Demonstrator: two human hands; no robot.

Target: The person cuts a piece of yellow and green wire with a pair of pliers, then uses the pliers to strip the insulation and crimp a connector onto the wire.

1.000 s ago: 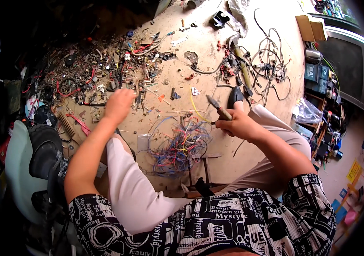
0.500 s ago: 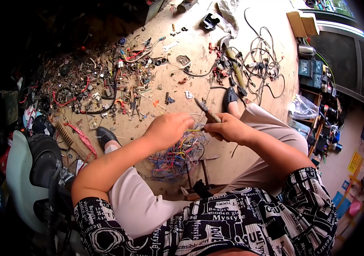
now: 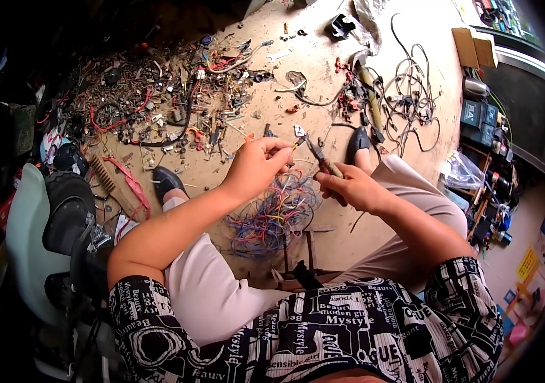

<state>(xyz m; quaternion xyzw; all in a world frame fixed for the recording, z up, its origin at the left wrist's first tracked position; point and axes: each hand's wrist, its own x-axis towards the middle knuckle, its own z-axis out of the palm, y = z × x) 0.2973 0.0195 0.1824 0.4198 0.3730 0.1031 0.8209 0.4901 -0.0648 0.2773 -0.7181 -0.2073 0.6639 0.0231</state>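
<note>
Between our knees, just below both hands, sits the tangle of coloured wires [image 3: 272,214] on the dusty floor [image 3: 323,83]. Our left hand [image 3: 256,167] is curled above it, fingertips pinched on a thin wire end [image 3: 297,144] that sticks out toward the right hand. Our right hand [image 3: 355,189] is closed around the handles of a small pair of pliers [image 3: 322,158], tool angled up and left so its tip sits just beside the pinched wire end; can't tell whether the jaws actually bite on it. Both hands close together, nearly touching at the wire. Beyond the left hand, a black shoe [image 3: 169,180] on our left foot, with a red strip [image 3: 133,186] and a brown comb-like piece [image 3: 103,173] beside it. Beyond the right hand, the other black shoe [image 3: 356,138]. Farther out past the left hand, a wide scatter of wire scraps and small parts [image 3: 170,102]. Farther out past the right hand, a loose bundle of black and grey cables [image 3: 406,96], then cardboard boxes [image 3: 473,48] at the far edge.
</note>
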